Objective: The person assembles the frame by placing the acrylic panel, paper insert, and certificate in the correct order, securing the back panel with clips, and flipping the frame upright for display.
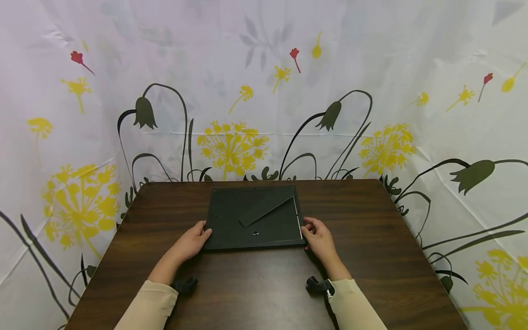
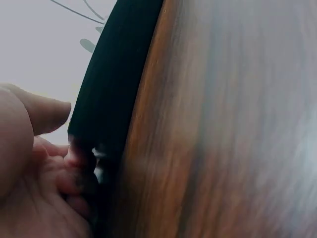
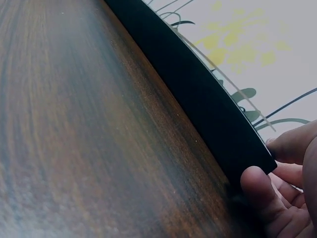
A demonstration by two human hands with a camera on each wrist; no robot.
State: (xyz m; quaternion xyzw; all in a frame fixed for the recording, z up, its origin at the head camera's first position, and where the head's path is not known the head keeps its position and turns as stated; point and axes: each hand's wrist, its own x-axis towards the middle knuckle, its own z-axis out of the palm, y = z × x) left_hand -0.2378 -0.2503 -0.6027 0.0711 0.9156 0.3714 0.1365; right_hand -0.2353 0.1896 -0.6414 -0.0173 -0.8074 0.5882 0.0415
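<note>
A black picture frame [image 1: 231, 215] lies back side up near the far edge of the table, its easel leg [image 1: 268, 211] slanting across the backing. At its left side, my left hand [image 1: 191, 240] grips the edge, thumb near the top face and fingers along the side. My right hand [image 1: 319, 239] holds the opposite side close to the near corner. In the left wrist view, the frame's dark side wall [image 2: 111, 74] rises beside the curled fingers [image 2: 79, 153]. The right wrist view has a fingertip [image 3: 257, 183] against the frame's corner [image 3: 247, 153].
The dark wood-grain table [image 1: 247, 293] extends on both sides of the frame and toward me. A flower-printed curtain [image 1: 264, 91] hangs behind it and along both sides. Black wrist straps [image 1: 319, 286] sit at the sleeve cuffs.
</note>
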